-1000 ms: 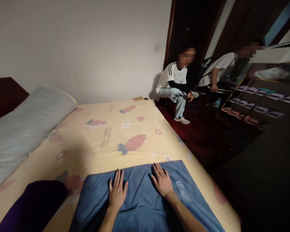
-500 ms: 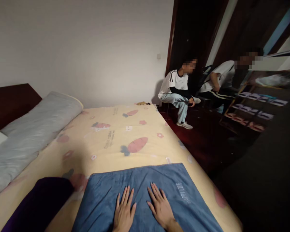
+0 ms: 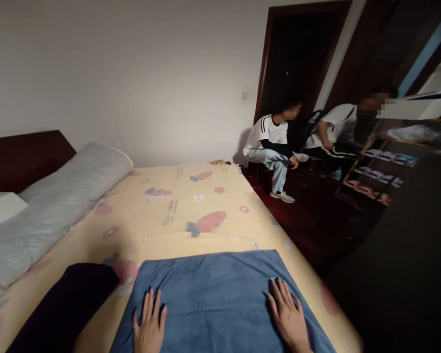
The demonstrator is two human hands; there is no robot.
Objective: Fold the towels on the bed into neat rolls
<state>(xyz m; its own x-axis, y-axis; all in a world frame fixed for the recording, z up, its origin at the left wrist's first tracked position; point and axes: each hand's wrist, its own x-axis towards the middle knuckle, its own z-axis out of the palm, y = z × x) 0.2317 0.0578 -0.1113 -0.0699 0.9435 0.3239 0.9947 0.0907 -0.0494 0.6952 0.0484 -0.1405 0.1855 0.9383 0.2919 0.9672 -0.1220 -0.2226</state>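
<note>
A blue towel (image 3: 213,289) lies spread on the bed, its far edge nearly straight and a few creases running across it. My left hand (image 3: 149,321) rests flat on the towel's left part, fingers stretched out. On the right part, my right hand (image 3: 288,314) also lies flat with its fingers extended, covering most of the pale lettering there. Both palms face down, and neither hand grips anything. The towel's near edge is cut off by the bottom of the view.
The bed's yellow printed sheet (image 3: 176,196) surrounds the towel. At left are a grey pillow (image 3: 69,191), a white object (image 3: 3,208) and a dark purple shape (image 3: 66,304). Two people sit beyond the bed's right side, near a rack of slippers (image 3: 380,171).
My hands have moved apart across the towel, the left one leftward and the right one rightward onto the lettering. The towel's middle looks smoother. My view has shifted slightly.
</note>
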